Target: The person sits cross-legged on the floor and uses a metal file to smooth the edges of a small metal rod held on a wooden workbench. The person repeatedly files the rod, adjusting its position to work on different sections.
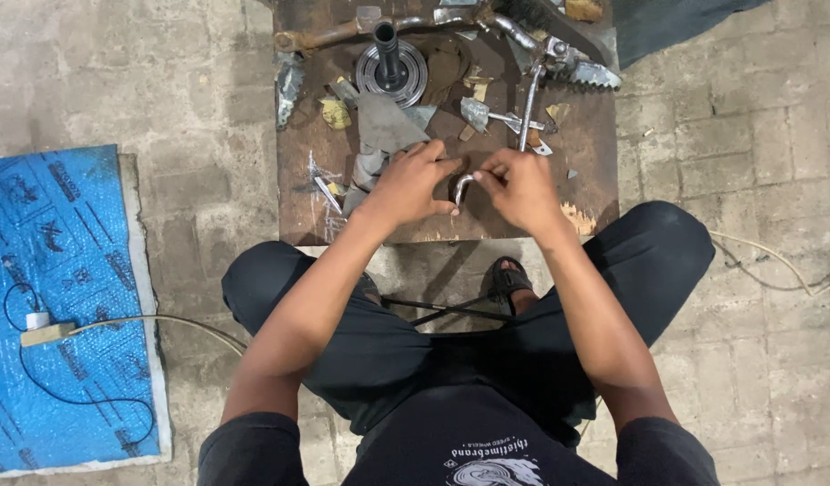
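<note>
Both hands meet over the near edge of a low, worn wooden work board (595,153) set on the paved floor between the seated person's knees. The left hand (410,189) and the right hand (518,187) together grasp a small curved metal piece (461,186), a bright, hook-shaped bar. Its straighter leg runs roughly toward the person, down to the board's near edge, while the bend arcs over at the far end and turns to the right, under the right hand's fingertips. The left hand's thumb and forefinger pinch it from the left side; the right hand's fingers close on the curved top from the right. How far the piece reaches under the fingers cannot be told. Just beyond the hands lies a long chrome lever (528,106), its long axis running away from the person, leaning slightly right toward a toothed gear segment (595,75). Farther back on the left stands a round flanged hub with an upright dark shaft (390,63). Grey scraps of sheet material (385,126) lie behind the left hand. Well off to the person's left, a blue padded mat (64,306) lies on the floor with a cable across it.
</note>
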